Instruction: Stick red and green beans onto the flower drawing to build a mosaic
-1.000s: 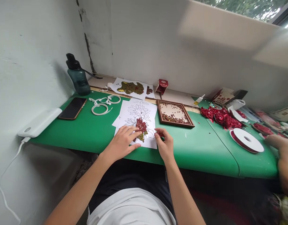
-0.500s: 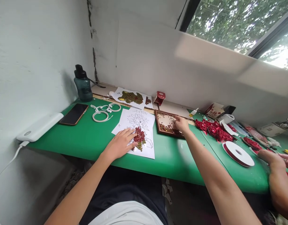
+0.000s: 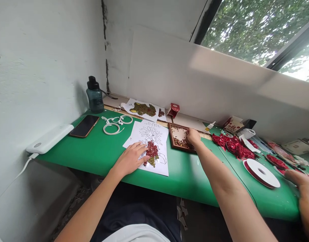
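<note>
Now my left hand (image 3: pixel 130 158) lies flat and open, pinning the flower drawing (image 3: pixel 150 146) on the green desk (image 3: pixel 99 151). To its right, my right hand (image 3: pixel 193 136) pinches beans inside the wooden tray (image 3: pixel 178 137); what it grips is hidden.

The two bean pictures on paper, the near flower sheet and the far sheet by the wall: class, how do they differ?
The flower sheet lies on the green table; the far sheet lies on the pale ledge behind. The flower sheet is mostly bare outline, with a small patch of red and green beans; the far sheet's figure is mostly filled, chiefly green. The left hand rests on the flower sheet; no hand touches the far sheet. Both are white paper bearing beans.
</note>
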A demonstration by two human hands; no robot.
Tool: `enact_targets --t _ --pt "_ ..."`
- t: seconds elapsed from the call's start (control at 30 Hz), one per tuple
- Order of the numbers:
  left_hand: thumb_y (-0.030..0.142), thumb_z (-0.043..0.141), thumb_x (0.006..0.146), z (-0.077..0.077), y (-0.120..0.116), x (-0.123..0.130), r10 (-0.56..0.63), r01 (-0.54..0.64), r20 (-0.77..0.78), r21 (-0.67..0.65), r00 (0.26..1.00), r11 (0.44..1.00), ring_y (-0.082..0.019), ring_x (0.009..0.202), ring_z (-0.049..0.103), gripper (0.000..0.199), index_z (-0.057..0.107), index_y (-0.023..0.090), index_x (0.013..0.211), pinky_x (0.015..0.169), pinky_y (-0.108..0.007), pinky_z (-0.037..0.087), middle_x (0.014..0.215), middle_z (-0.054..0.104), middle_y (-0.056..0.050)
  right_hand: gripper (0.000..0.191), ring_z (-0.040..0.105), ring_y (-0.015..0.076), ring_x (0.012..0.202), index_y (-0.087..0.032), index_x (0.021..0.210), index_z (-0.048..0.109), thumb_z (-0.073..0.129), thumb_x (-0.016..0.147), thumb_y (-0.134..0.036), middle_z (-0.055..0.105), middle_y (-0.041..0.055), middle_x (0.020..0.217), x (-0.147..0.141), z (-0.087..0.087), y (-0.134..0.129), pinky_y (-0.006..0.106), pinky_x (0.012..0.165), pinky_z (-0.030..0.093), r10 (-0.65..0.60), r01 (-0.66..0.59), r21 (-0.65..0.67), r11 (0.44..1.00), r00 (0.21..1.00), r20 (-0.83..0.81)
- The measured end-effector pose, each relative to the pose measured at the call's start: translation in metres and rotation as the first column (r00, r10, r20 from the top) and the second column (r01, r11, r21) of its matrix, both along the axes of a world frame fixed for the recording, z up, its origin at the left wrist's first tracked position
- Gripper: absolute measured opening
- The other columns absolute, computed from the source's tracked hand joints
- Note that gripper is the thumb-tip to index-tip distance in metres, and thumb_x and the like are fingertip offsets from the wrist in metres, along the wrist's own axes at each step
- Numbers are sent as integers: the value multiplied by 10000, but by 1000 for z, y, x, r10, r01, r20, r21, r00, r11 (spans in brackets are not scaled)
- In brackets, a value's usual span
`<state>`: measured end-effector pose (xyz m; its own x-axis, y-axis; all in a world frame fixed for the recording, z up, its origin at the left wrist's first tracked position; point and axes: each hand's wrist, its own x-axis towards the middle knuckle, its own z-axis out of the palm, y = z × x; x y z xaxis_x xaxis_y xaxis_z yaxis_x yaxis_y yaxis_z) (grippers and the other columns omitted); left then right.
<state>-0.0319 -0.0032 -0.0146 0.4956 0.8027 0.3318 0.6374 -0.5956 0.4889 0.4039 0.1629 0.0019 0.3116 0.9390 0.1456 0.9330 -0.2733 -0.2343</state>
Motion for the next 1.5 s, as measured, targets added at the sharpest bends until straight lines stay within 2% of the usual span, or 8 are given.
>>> enact_targets --t 0.2,0.33,0.8,0.93,1.07,1.17,1.33,1.5 --pt "561 446 1075 2 -1 0 14 -14 2 -23 1000 1000 -255 1491 477 493 635 270 1425 1198 -457 457 1506 629 -30 238 661 245 1074 -151 1221 672 585 1026 -257 702 131 1199 1 3 -6 402 928 539 -38 38 -4 999 999 -14" --pt "540 464 1074 1 -1 0 24 -24 22 -9 999 1000 -245 1468 503 465 650 274 1406 1179 -438 479 1477 651 -33 328 624 251 991 -156 1201 658 462 939 -128 724 144 1075 3 9 -9 339 838 429 -45 52 90 995 997 -70" --pt "482 497 1071 4 -2 2 41 -41 0 -39 999 998 -262 1464 500 408 652 266 1380 1198 -466 461 1475 649 -29 364 608 296 964 -159 1226 594 479 889 -234 687 149 987 -15 28 -30 414 895 425 -76 181 253 951 924 -375" --pt "454 513 1069 2 -2 3 41 -41 0 -22 999 999 -259 1441 523 388 645 265 1381 1182 -462 474 1465 655 -31 423 612 260 839 -153 1295 530 481 902 -300 662 96 902 -41 36 -56 390 793 466 24 159 327 932 872 -490" --pt "365 554 1061 14 -3 5 -3 -1 46 92 999 996 -244 1372 575 311 664 258 1331 1135 -445 494 1434 666 -46 423 614 221 735 -237 1256 552 581 903 -468 641 10 789 -102 23 -123 339 674 489 239 0 364 931 756 -609" --pt "314 551 1063 33 -7 12 -48 24 102 224 994 974 -243 1314 601 233 693 254 1238 1083 -449 495 1365 694 -52 463 621 217 757 -265 1252 569 727 875 -482 648 6 780 -159 7 -174 344 681 501 469 -102 475 874 430 -771" --pt "246 603 1028 38 -18 31 -114 55 231 246 966 968 -225 1187 635 179 687 254 1185 993 -428 515 1274 710 -35 506 599 173 750 -278 1251 579 827 842 -440 663 -8 826 -216 -11 -208 302 673 491 444 13 456 890 204 -873" --pt "201 635 998 15 -27 47 -70 39 303 109 950 993 -223 1195 620 179 684 262 1159 1032 -436 518 1291 679 -24 506 639 174 823 -280 1236 618 870 812 -395 717 8 901 -214 -12 -211 303 745 510 426 60 434 899 111 -898"
